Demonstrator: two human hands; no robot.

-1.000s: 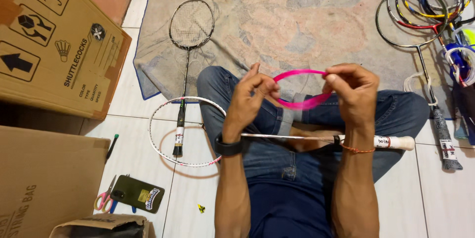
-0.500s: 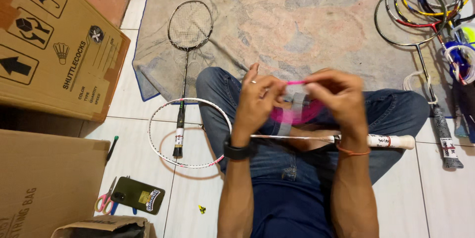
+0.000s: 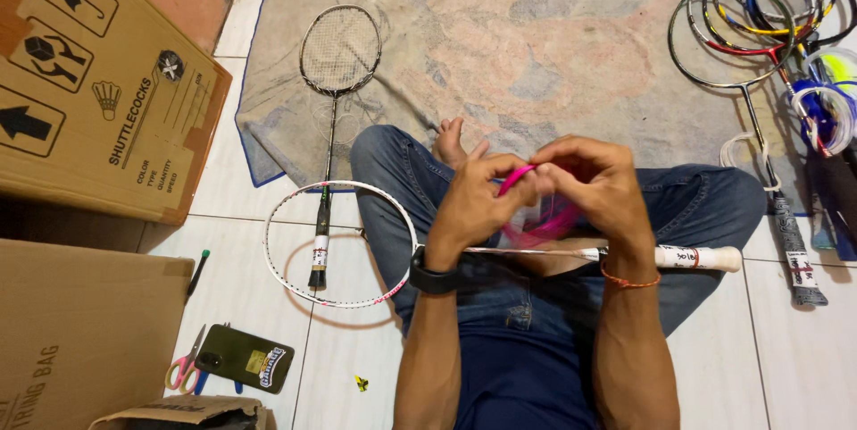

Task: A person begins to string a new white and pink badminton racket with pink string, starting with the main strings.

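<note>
I sit cross-legged on the floor with a white badminton racket (image 3: pixel 330 242) lying across my lap, its unstrung head to my left and its handle (image 3: pixel 701 258) to my right. Both hands are raised together above the lap. My left hand (image 3: pixel 478 202) and my right hand (image 3: pixel 594 184) pinch a pink strip of grip tape (image 3: pixel 536 216), bunched into small loops between the fingers. A black watch is on my left wrist and an orange band on my right.
A strung dark racket (image 3: pixel 335 82) lies on a worn cloth (image 3: pixel 553 46) ahead. Several rackets (image 3: pixel 768 19) pile at the right. Cardboard boxes (image 3: pixel 98 91) stand left. A phone (image 3: pixel 245 359), scissors (image 3: pixel 183 369) and a green pen (image 3: pixel 198 271) lie on the tiles.
The pink tape was held as a wide loop between my separated hands. My hands have come together and the loop has collapsed into a small bundle between my fingers.
</note>
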